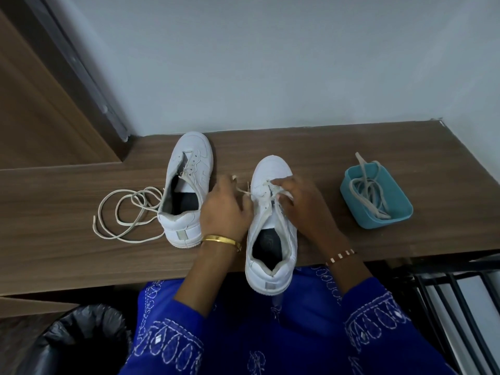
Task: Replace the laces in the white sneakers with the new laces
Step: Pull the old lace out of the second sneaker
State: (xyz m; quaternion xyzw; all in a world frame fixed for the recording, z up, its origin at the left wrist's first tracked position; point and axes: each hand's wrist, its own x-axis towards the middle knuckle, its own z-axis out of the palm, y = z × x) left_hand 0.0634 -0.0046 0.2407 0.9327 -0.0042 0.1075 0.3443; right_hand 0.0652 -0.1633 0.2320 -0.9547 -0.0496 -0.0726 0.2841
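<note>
Head view: one camera, both hands over the near sneaker (272,226).
Left hand (226,209): pinches a lace end beside the near sneaker.
Right hand (300,204): fingers curled on the lace at the eyelets.
Far sneaker (186,185): mostly unlaced on the desk (324,147); loose lace (127,215) beside it.
Blue tub (376,196): holds further laces.
Progress: judged early; both sneakers unfinished.

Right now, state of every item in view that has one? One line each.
left sneaker: on the desk, unlaced, tongue loose.
loose lace: coiled on the desk beside the left sneaker, one end by its eyelets.
right sneaker: heel overhanging desk edge, lace partly threaded near the toe.
left hand: pinches a lace end.
right hand: fingers curled on the lace at the eyelets.
blue tub: open, holds a lace, one end over the rim.
bin: open, black liner.
</note>
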